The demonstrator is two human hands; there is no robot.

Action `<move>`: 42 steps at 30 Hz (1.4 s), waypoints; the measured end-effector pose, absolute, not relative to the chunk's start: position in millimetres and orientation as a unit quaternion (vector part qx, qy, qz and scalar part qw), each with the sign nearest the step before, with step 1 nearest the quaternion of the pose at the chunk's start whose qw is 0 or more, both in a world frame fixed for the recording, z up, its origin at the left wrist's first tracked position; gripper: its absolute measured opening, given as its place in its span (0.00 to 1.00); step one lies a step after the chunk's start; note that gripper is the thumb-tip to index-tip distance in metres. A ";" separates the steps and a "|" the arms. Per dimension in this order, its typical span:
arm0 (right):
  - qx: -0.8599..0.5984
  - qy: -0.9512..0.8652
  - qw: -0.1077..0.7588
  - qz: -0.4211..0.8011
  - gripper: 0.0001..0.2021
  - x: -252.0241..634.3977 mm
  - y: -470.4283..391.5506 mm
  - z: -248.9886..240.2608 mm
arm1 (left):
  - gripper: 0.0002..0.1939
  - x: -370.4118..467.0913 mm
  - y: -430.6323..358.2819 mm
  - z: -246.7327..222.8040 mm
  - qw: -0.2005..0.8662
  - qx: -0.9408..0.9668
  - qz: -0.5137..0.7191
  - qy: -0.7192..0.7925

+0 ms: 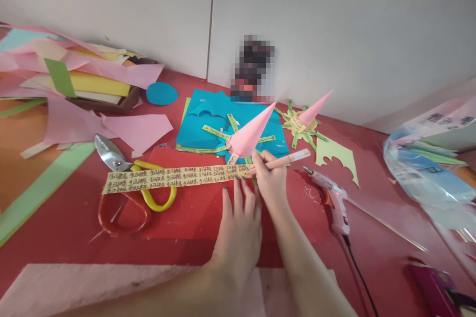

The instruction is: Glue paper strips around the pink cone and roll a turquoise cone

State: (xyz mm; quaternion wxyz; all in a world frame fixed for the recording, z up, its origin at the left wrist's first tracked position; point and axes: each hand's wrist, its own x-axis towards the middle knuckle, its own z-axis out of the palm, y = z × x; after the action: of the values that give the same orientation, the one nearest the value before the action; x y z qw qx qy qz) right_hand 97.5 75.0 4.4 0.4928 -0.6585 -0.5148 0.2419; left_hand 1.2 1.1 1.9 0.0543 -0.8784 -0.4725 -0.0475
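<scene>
1. Fingers of our right hand (pixel 273 182) pinch a pinkish pen (pixel 286 159), drawn close round its barrel; the tip points down at the right end of the yellow paper strip (pixel 186 178), and we cannot tell whether it touches.
2. Our left hand (pixel 240 230) lies palm down, fingers slightly apart, just on the near side of the paper strip's right half; its middle fingertips reach the lower edge.
3. We see the paper strip running crosswise before us, covered with rows of handwriting, its left part lying over the handles of the scissors (pixel 116 162).
4. Below the paper strip, we have a red sheet (pixel 193 218) spread out.
5. Just beyond the paper strip's right end, we find a pink cone (pixel 250 133) tilted rightward, with narrow written paper arms (pixel 215 132) fanning from its base; a blue sheet (pixel 189 124) lies under them.
6. Farther beyond the paper strip, to its right, we see a smaller cone (pixel 316 110) on a yellow paper flower (pixel 296 124).
7. Right of the paper strip, we have a glue gun (pixel 332 200), nozzle toward it.
8. Beyond the paper strip's left end, we see paper scraps (pixel 100 72) heaped over a brown tray (pixel 128 102).
</scene>
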 end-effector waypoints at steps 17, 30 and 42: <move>-0.637 -0.523 0.494 0.276 0.14 96.1 73.5 5.7 | 0.25 2.4 2.3 3.6 0.038 -0.885 -0.026 -0.463; -0.628 -0.507 0.505 0.308 0.15 95.8 74.5 5.2 | 0.25 2.3 2.2 3.0 0.042 -0.883 -0.037 -0.467; -0.639 -0.543 0.472 0.273 0.15 96.1 73.5 3.2 | 0.25 2.1 2.1 3.2 0.041 -0.883 -0.043 -0.465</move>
State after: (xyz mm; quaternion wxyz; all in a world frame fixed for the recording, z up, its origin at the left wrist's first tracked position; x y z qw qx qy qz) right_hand 96.1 73.5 3.2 0.4722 -0.6386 -0.5427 0.2732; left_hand 2.1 2.1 3.2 0.0409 -0.8832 -0.4653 -0.0433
